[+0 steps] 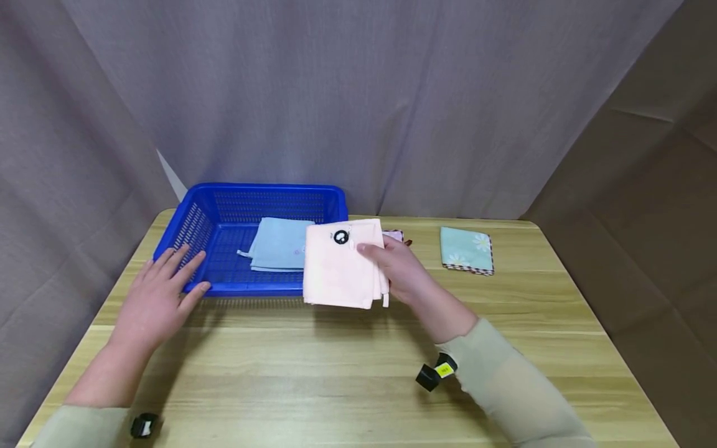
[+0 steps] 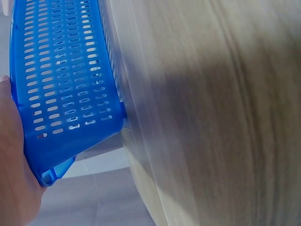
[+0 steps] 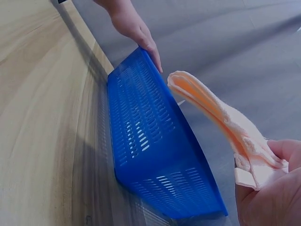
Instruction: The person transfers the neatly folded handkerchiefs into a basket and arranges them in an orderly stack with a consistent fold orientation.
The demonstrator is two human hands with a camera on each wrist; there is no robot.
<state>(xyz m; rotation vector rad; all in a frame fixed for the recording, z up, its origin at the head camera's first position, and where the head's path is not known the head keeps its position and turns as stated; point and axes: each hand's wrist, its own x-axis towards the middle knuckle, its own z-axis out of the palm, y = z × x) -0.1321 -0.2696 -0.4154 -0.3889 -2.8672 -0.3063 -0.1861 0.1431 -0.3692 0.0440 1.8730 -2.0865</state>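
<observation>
A folded pink towel (image 1: 338, 274) with a small black-and-white emblem is held up by my right hand (image 1: 403, 267), thumb on top and fingers beneath. It overlaps the front right corner of a blue plastic basket (image 1: 252, 289). In the right wrist view the towel (image 3: 216, 108) shows its folded layers, pinched at one end. My left hand (image 1: 162, 298) rests on the basket's front left corner with its fingers spread over the rim. Inside the basket lies a folded light blue towel (image 1: 280, 242), its right part hidden behind the pink one.
A folded mint-green towel (image 1: 467, 249) with white daisies and a checked edge lies on the right of the wooden table (image 1: 291, 373). Part of a pinkish cloth (image 1: 395, 235) shows behind my right hand. A grey curtain (image 1: 358, 106) hangs behind the table.
</observation>
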